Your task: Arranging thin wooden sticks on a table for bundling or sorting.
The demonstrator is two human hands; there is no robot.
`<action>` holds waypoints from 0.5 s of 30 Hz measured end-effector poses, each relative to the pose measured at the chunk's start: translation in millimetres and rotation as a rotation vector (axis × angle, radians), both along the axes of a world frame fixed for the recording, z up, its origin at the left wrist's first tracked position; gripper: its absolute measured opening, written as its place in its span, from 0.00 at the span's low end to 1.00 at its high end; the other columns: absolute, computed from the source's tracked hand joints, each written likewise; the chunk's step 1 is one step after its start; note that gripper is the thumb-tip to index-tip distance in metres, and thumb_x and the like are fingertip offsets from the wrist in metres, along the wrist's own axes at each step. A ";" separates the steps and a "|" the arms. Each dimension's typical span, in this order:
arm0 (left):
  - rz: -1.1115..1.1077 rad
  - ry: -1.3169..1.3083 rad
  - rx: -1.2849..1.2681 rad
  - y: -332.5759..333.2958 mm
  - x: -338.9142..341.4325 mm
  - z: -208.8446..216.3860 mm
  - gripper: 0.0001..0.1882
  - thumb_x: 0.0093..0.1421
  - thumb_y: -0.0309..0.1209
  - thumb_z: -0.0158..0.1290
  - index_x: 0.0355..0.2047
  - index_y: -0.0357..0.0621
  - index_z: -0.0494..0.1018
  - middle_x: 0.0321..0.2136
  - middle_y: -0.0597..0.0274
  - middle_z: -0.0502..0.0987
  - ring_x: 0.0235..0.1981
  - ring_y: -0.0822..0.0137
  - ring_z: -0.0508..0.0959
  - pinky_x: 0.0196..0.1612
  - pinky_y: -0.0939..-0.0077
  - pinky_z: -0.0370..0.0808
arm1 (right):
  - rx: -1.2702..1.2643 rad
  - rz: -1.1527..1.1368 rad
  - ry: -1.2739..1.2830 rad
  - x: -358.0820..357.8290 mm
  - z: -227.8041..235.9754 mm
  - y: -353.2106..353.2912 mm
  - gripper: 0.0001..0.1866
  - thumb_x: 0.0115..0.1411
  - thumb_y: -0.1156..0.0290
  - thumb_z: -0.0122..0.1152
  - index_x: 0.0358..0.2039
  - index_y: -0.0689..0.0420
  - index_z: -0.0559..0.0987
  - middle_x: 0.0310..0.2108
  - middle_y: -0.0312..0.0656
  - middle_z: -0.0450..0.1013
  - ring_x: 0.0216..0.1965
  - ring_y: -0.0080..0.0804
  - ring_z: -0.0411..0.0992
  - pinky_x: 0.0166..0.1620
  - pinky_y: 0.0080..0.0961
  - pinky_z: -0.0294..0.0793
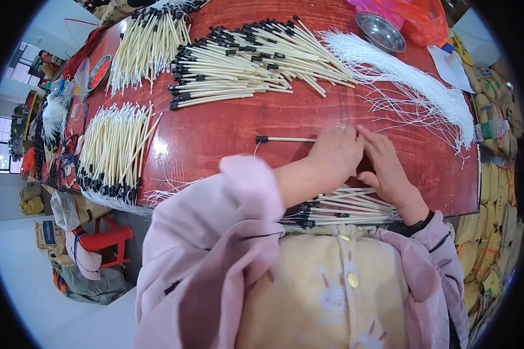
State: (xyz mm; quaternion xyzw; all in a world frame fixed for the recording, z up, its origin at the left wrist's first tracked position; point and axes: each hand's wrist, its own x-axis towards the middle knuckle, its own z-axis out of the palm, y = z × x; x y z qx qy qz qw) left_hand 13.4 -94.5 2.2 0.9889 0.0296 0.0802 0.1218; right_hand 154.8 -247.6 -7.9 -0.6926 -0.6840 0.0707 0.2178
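A pale cream stick with a black cap (282, 139) lies across the table in front of me. Its right end runs into my left hand (336, 152), whose fingers are closed around it. From the cap a thin white string curves down. My right hand (387, 168) meets the left at the fingertips. Its fingers reach forward, and its thumb stands apart from them. What lies between the two sets of fingertips is hidden. Below my hands, a pile of similar sticks (355, 207) rests along the near edge of the table, against my clothing.
Capped sticks (239, 61) heap at the back of the red table (215, 125). Stick bundles (113, 145) with strings lie left. White strings (413, 87) spread on the right. A metal bowl (381, 32) and red plastic bag (422, 20) stand behind; a red stool (108, 241) is left.
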 end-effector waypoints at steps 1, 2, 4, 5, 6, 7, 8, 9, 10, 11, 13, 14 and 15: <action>-0.011 0.002 -0.005 -1.2 -9.9 7.9 0.12 0.56 0.30 0.57 0.40 0.40 0.76 0.38 0.53 0.77 0.43 0.52 0.78 0.46 0.56 0.76 | 0.013 -0.027 -0.022 7.1 0.0 -5.2 0.37 0.58 0.53 0.66 0.61 0.65 0.71 0.65 0.49 0.65 0.60 0.51 0.64 0.64 0.44 0.62; 0.021 -0.006 -0.007 5.1 -27.6 17.1 0.11 0.57 0.31 0.58 0.40 0.41 0.76 0.39 0.54 0.77 0.44 0.51 0.78 0.47 0.56 0.75 | 0.028 -0.052 -0.044 14.7 0.6 -8.6 0.38 0.59 0.52 0.64 0.63 0.64 0.69 0.65 0.50 0.65 0.60 0.51 0.64 0.64 0.45 0.61; 0.136 -0.006 -0.016 23.1 -53.2 26.8 0.12 0.58 0.32 0.60 0.41 0.42 0.75 0.40 0.53 0.76 0.44 0.50 0.77 0.47 0.55 0.74 | 0.042 -0.083 -0.068 25.4 1.9 -8.2 0.39 0.60 0.51 0.63 0.64 0.63 0.68 0.65 0.50 0.64 0.61 0.51 0.64 0.64 0.45 0.61; 0.222 0.001 -0.024 33.0 -65.5 29.9 0.13 0.58 0.32 0.61 0.41 0.42 0.74 0.40 0.53 0.75 0.45 0.49 0.76 0.46 0.54 0.74 | 0.030 -0.075 -0.069 27.0 4.0 -3.4 0.38 0.59 0.53 0.65 0.64 0.62 0.68 0.64 0.50 0.65 0.61 0.52 0.64 0.64 0.45 0.61; 0.347 -0.056 -0.023 45.3 -78.4 22.8 0.15 0.57 0.34 0.62 0.42 0.41 0.74 0.42 0.53 0.74 0.46 0.50 0.76 0.45 0.56 0.75 | 0.020 -0.068 -0.074 27.6 7.8 1.8 0.38 0.58 0.55 0.66 0.64 0.61 0.69 0.64 0.49 0.66 0.61 0.52 0.65 0.64 0.45 0.62; 0.480 -0.117 -0.017 55.3 -94.4 14.0 0.18 0.56 0.36 0.63 0.43 0.41 0.73 0.43 0.52 0.73 0.47 0.51 0.75 0.44 0.57 0.77 | 0.016 -0.054 -0.081 23.3 14.0 6.9 0.37 0.57 0.57 0.68 0.64 0.59 0.70 0.63 0.49 0.67 0.61 0.52 0.65 0.64 0.45 0.62; 0.547 -0.106 -0.060 59.6 -105.5 13.9 0.17 0.57 0.34 0.63 0.42 0.41 0.72 0.43 0.51 0.72 0.47 0.49 0.75 0.45 0.55 0.77 | 0.028 -0.055 -0.097 17.3 16.9 11.1 0.37 0.57 0.57 0.68 0.64 0.59 0.70 0.63 0.49 0.67 0.61 0.52 0.65 0.64 0.45 0.62; 0.600 -0.107 -0.106 62.3 -111.0 12.2 0.15 0.58 0.33 0.62 0.42 0.40 0.71 0.43 0.50 0.71 0.47 0.46 0.74 0.45 0.53 0.77 | 0.054 -0.002 -0.119 12.1 14.9 15.7 0.34 0.55 0.60 0.70 0.60 0.58 0.72 0.60 0.48 0.69 0.59 0.51 0.67 0.62 0.44 0.64; 0.609 -0.117 -0.191 67.6 -113.4 0.8 0.15 0.58 0.31 0.62 0.42 0.41 0.70 0.43 0.49 0.71 0.45 0.44 0.75 0.44 0.52 0.76 | 0.092 0.056 -0.151 10.9 13.0 27.6 0.30 0.53 0.63 0.71 0.56 0.56 0.75 0.58 0.46 0.72 0.57 0.50 0.68 0.60 0.43 0.66; 0.610 -0.129 -0.276 70.0 -117.1 -13.0 0.15 0.58 0.29 0.62 0.42 0.42 0.70 0.42 0.48 0.71 0.44 0.42 0.75 0.44 0.51 0.74 | 0.012 0.086 -0.161 3.1 8.3 35.4 0.25 0.53 0.64 0.71 0.51 0.55 0.78 0.53 0.44 0.74 0.54 0.47 0.70 0.58 0.42 0.67; 0.546 -0.091 -0.288 76.1 -117.7 -25.4 0.12 0.59 0.26 0.59 0.41 0.43 0.69 0.43 0.47 0.69 0.42 0.40 0.75 0.42 0.49 0.75 | -0.048 0.119 -0.172 -3.6 -0.4 49.3 0.16 0.52 0.65 0.71 0.41 0.53 0.80 0.45 0.40 0.76 0.49 0.43 0.72 0.53 0.41 0.68; 0.548 -0.087 -0.288 73.8 -115.2 -22.2 0.12 0.60 0.26 0.58 0.42 0.42 0.69 0.41 0.47 0.72 0.41 0.40 0.77 0.40 0.49 0.75 | -0.030 0.146 -0.154 -4.0 -5.0 54.1 0.13 0.52 0.66 0.71 0.38 0.52 0.81 0.41 0.38 0.76 0.46 0.40 0.72 0.51 0.41 0.69; 0.561 -0.065 -0.292 68.3 -119.6 -19.5 0.11 0.61 0.25 0.57 0.42 0.42 0.68 0.38 0.46 0.74 0.39 0.39 0.78 0.39 0.49 0.75 | 0.058 0.121 -0.162 -6.7 -10.0 55.8 0.10 0.53 0.66 0.69 0.35 0.52 0.81 0.37 0.36 0.75 0.44 0.38 0.71 0.49 0.39 0.68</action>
